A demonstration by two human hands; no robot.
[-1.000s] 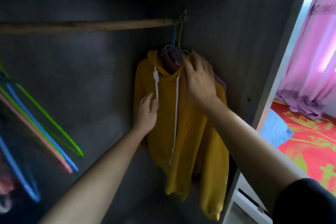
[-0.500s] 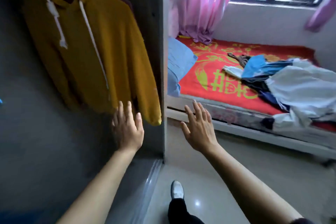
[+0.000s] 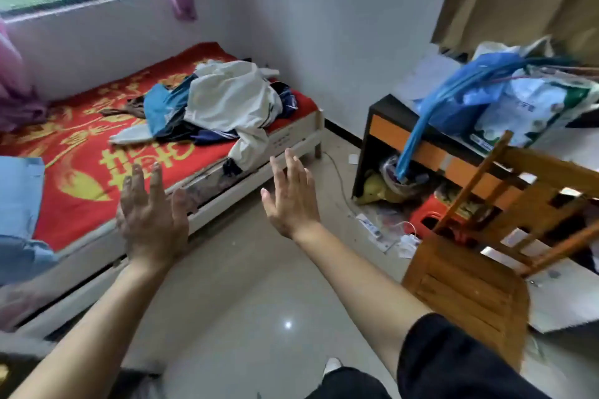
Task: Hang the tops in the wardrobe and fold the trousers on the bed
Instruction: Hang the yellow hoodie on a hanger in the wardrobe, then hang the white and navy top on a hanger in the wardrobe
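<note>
Clothes pile (image 3: 207,113) sits at 11 o'clock on bed (image 3: 74,191), white top (image 3: 233,97) uppermost. Left hand (image 3: 152,220) and right hand (image 3: 291,201) are spread flat, empty. Fabric looks light, limp, tangled; I'd pinch the white one at collar or shoulders.

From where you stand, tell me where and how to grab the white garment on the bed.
Probably pinch the white garment at the part drooping over the bed edge, coming from the floor side with the right hand: it lies on top of the pile and that flap hangs nearest.
</note>
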